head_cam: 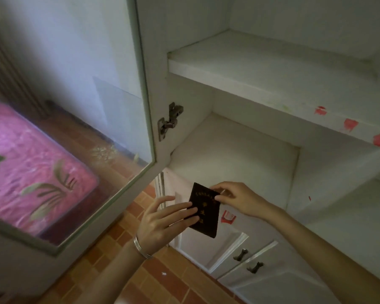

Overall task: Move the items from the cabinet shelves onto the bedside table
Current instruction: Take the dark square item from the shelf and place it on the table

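Dark booklet [208, 216], gold lettering, lower centre: right hand [235, 200] pinches top corner, left hand [162, 218] flat-fingered against cover, below white cabinet shelf [239, 150].

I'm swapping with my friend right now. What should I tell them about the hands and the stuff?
Right hand: pinches the top corner of the dark booklet.
Left hand: straight fingers rest on the booklet's left edge.
Booklet: out of the cabinet, held in the air in front of the lower shelf.
Done: the booklet is off the shelves. No other item shows on the lower shelf or the upper shelf.
Left: carry the booklet to the bedside table, which is out of view, and check the cabinet parts the camera cannot see.
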A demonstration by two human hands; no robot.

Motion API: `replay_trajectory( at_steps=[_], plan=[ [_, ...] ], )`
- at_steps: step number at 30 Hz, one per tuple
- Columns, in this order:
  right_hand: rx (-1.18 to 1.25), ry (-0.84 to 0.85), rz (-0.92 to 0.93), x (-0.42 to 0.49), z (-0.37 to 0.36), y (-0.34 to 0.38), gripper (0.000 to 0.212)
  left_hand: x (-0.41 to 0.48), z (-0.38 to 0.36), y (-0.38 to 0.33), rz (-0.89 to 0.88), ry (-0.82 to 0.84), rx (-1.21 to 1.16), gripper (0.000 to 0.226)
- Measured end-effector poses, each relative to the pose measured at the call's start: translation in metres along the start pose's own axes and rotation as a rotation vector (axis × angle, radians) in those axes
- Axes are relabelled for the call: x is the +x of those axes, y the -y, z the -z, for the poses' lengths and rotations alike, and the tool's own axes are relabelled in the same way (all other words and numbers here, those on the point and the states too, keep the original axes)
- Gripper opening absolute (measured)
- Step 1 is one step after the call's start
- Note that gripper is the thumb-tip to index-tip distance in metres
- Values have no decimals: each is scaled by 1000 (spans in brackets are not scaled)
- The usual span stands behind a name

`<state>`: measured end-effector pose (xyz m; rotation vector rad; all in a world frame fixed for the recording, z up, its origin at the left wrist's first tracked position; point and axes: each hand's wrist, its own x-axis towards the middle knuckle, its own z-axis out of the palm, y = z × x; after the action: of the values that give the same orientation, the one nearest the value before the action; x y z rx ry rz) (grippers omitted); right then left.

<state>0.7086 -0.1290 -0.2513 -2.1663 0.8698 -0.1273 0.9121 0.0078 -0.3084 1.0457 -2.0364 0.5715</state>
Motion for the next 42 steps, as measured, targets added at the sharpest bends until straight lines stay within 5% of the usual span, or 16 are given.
replay_trajectory(
  at_steps=[9,17,30,42],
  plan=[
    [53,205,160,5,-41,24,15,-77,48,-73,406,293,257,19],
    [-128,440,396,-8,-119,71,12,-125,124,-170,1023,517,475,40],
    [-346,813,821,-75,-311,216,8,-221,257,-357,1681,545,863,50],
    [-482,924,1103,-217,-494,367,11,-325,415,-527,1940,448,1105,46]
  ],
)
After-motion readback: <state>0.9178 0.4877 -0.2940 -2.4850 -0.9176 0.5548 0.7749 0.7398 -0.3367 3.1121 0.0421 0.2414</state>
